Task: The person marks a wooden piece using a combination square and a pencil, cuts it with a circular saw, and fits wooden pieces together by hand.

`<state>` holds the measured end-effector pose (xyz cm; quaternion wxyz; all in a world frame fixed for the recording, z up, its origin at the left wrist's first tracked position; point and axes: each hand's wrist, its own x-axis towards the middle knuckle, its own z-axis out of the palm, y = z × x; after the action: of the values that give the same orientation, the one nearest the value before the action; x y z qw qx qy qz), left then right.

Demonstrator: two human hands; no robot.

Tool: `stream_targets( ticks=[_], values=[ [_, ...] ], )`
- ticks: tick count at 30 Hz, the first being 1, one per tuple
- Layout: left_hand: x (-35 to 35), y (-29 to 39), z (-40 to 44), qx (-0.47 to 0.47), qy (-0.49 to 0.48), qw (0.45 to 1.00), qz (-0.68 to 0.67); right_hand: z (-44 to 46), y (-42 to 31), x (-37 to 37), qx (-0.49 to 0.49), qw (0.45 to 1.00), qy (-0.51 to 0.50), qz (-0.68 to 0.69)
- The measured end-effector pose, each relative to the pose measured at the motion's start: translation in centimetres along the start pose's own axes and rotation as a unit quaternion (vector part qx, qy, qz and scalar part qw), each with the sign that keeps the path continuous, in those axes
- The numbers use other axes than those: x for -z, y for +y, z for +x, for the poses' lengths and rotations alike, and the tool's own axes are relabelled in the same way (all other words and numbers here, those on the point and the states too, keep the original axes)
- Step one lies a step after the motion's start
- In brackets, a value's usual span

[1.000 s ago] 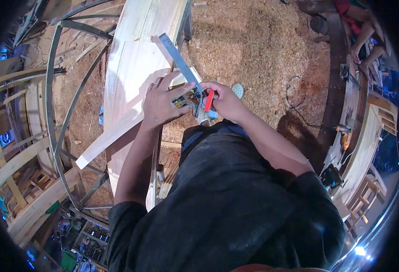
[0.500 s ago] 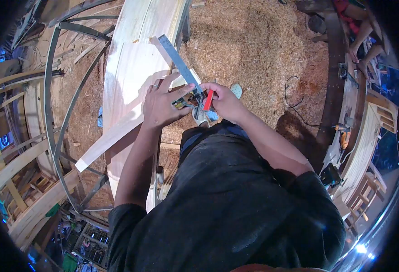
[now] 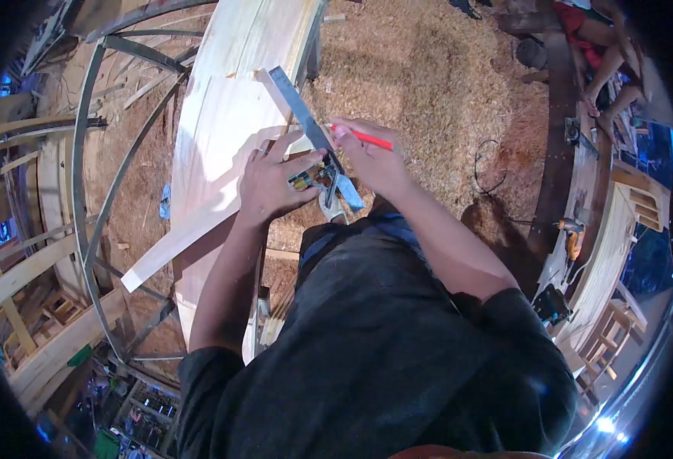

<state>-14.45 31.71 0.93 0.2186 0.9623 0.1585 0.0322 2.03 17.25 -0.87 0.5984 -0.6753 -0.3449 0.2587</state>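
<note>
My left hand is closed around the head of a combination square, thumb and fingers against it. The square's steel blade slants up and left over the pale wood, and its other end sticks out below the head. In my right hand is a red pencil, pinched with its tip pointing left beside the blade. A curved, tapering wooden piece lies under my left hand, across a wide pale board. My palm and fingers partly hide the square's head.
Left of the board stands a curved metal frame. Wood shavings cover the floor. On the right are an orange power tool, a cord and long timber. Another person's legs show at upper right.
My right hand has moved up slightly and swung the red pencil from near upright to nearly level, its tip now at the blade. My left hand stays on the square.
</note>
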Motion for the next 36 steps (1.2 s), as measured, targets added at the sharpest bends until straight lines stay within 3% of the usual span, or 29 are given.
stream_targets(
  ticks=[9,12,15,21,24,27,30,33,34,36],
  values=[
    [0.1,-0.2,-0.2,0.011,-0.029,0.999,-0.009,0.0,-0.9,-0.3,0.111,0.990,-0.023,-0.078],
    [0.2,-0.3,-0.1,0.018,-0.035,0.999,-0.012,-1.0,-2.9,0.6,0.055,0.985,-0.064,-0.152],
    [0.0,-0.3,-0.2,0.007,-0.027,1.000,-0.015,-0.6,-3.3,0.4,0.071,0.969,-0.059,-0.230],
    [0.3,-0.3,-0.3,-0.006,-0.014,1.000,-0.016,0.4,-1.8,-1.0,0.099,0.990,-0.006,-0.096],
    [0.0,-0.5,-0.2,-0.016,-0.001,1.000,-0.015,-1.3,-3.0,0.7,0.033,0.983,-0.065,-0.166],
    [0.4,0.0,-0.3,-0.018,0.000,1.000,-0.009,-2.7,-4.6,2.0,0.005,0.929,-0.155,-0.335],
    [0.4,0.2,-0.5,-0.025,0.020,0.999,-0.006,-3.9,-3.0,1.9,-0.094,0.985,-0.073,-0.127],
    [0.9,0.5,-0.6,-0.020,0.016,1.000,0.003,-4.7,-2.2,2.6,-0.194,0.978,-0.070,-0.027],
    [0.9,0.7,-0.8,-0.022,0.028,0.999,0.014,-5.1,-1.3,3.4,-0.141,0.966,-0.143,-0.162],
    [0.7,0.9,-1.2,-0.036,0.060,0.997,0.027,-6.5,1.8,5.7,-0.030,0.865,-0.274,-0.420]
  ],
)
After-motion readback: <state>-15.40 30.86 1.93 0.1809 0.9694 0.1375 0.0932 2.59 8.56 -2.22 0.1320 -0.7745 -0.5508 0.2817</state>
